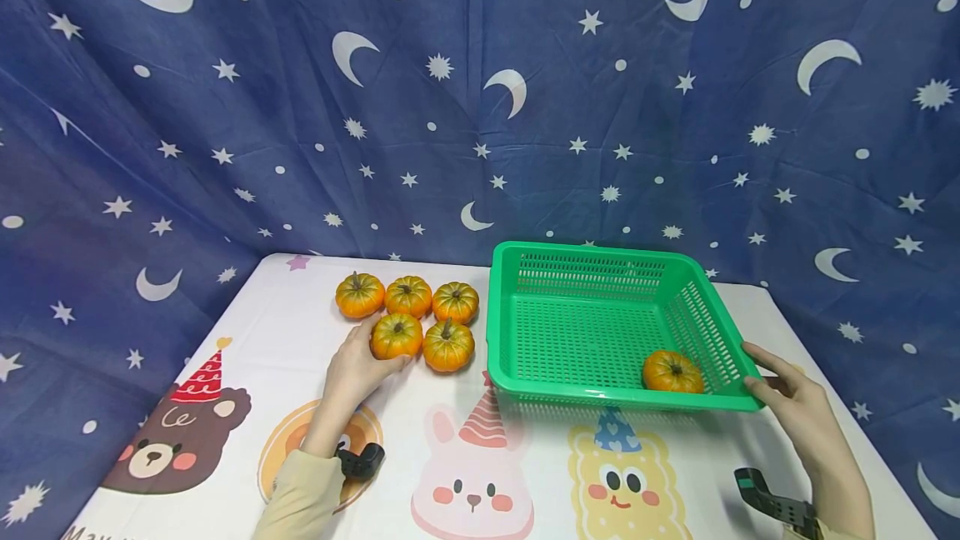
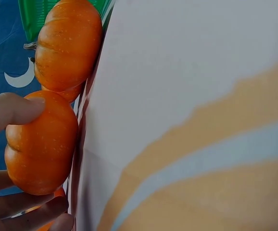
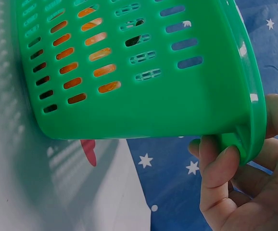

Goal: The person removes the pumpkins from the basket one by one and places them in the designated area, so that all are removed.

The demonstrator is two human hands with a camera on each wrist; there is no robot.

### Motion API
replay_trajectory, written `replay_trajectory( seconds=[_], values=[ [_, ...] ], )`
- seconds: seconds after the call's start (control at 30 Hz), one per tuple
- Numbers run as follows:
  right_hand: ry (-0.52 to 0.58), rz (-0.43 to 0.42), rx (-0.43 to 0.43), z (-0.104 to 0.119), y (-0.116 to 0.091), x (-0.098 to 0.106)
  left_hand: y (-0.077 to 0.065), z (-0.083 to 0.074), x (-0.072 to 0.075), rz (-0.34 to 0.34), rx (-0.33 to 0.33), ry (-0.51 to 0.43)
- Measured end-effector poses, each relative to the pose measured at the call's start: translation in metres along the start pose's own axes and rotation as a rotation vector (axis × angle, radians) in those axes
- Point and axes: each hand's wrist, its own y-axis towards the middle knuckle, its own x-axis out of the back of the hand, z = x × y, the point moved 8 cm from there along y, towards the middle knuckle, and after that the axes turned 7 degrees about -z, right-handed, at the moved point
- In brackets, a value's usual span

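Pick-up step, I judge: left hand point(image 1: 358, 369) curls around a small orange toy pumpkin point(image 1: 396, 336) on the table, left of the green slotted plastic basket point(image 1: 592, 394). Right hand point(image 1: 797, 398) pinches the basket's rim. Next needs a lift clear of neighbouring pumpkins.

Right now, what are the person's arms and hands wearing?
Both hands are bare. The left hand comes out of a beige sleeve, with a small black device at the wrist. The right hand has a black, teal-edged device by its wrist. No gloves or rings show.
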Motion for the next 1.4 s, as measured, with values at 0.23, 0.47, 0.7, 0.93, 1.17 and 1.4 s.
replay_trajectory(
  seconds=[0.23,0.47,0.7,0.93,1.17,1.4],
  values=[
    [-0.005,0.001,-0.002,-0.0007,0.0000,-0.0007,0.0003,0.0026,-0.0017,0.015,0.006,0.004],
    [-0.004,-0.001,-0.002,-0.0017,0.0001,-0.0005,0.0010,0.0043,-0.0029,0.032,0.014,0.004],
    [0.001,-0.006,0.005,-0.0016,0.0000,-0.0003,0.0005,0.0033,-0.0024,0.037,0.008,0.004],
    [0.004,-0.006,0.010,-0.0007,0.0008,-0.0003,0.0001,0.0017,-0.0017,0.035,0.002,0.008],
    [0.003,-0.005,0.009,-0.0005,0.0005,-0.0004,0.0000,0.0006,-0.0019,0.031,-0.010,0.017],
    [0.006,-0.005,0.008,0.0002,0.0006,-0.0003,-0.0003,-0.0012,0.0019,0.037,-0.005,0.002]
  ],
)
